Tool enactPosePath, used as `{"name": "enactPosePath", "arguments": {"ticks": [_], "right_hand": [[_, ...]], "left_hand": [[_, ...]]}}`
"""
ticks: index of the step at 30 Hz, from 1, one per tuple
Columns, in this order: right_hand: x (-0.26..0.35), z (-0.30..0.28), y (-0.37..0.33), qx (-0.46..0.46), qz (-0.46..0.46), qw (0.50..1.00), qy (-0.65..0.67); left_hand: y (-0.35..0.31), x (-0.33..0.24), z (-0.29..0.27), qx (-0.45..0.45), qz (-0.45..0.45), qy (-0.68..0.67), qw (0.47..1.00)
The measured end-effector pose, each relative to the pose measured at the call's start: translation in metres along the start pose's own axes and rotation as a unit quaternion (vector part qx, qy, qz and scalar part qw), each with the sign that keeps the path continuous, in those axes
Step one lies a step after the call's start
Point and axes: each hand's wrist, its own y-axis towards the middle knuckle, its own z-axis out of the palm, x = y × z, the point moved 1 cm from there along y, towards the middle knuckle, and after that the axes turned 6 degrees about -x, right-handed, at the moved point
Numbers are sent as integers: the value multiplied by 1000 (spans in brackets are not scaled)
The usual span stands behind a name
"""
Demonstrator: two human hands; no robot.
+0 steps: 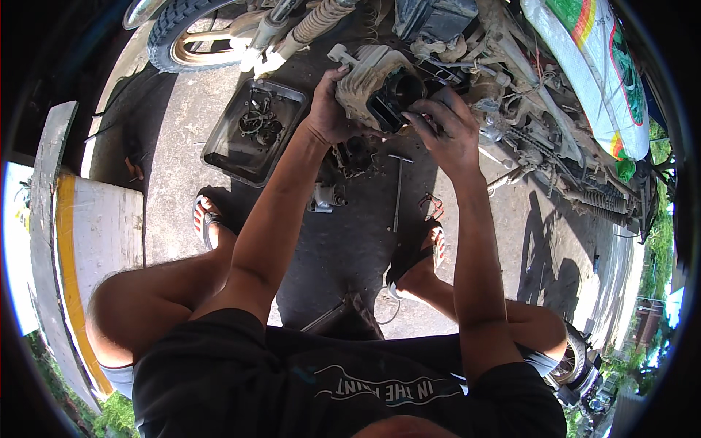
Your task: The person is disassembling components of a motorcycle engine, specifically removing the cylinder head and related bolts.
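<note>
My left hand (331, 109) is wrapped round a dirty, finned engine cylinder (359, 82), raised above the ground ahead of me. The cylinder is tilted so that its dark bore faces toward my right side. Close by the bore's edge is my right hand (445, 124), blackened with grease, its fingers curled in toward the thumb. Whatever sits between those fingertips is too small to make out. Below the cylinder, a dark greasy engine part (355, 156) rests on the ground, partly hidden by my left forearm. A smaller metal part (328, 196) lies nearer to me.
A metal tray (219, 162) with several loose parts stands at left. Between my feet lie a T-handle wrench (398, 191) and a red-handled tool (433, 207). A partly dismantled motorcycle (540, 131) and a white sack (584, 66) are at right; a wheel (171, 36) is far left.
</note>
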Motion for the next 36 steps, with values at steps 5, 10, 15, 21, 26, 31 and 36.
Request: {"name": "enactPosePath", "arguments": {"ticks": [5,10,15,21,26,31,36], "right_hand": [[-19,0,-16,-38,39,998,19],[-43,-9,-26,-10,102,995,-19],[-45,1,-29,26,123,992,-15],[-43,29,-43,-3,362,894,264],[-78,34,-81,98,556,754,335],[-122,16,-149,143,604,650,439],[-147,15,-228,145,589,577,547]], "left_hand": [[0,-1,-3,-16,11,14,1000],[4,-1,-20,-52,32,42,997],[7,3,-30,-52,2,54,997],[14,18,-17,-79,-31,177,981],[23,58,-13,-73,-48,349,933],[41,137,-21,-68,11,350,934],[45,189,-32,-110,-155,545,817]]}}
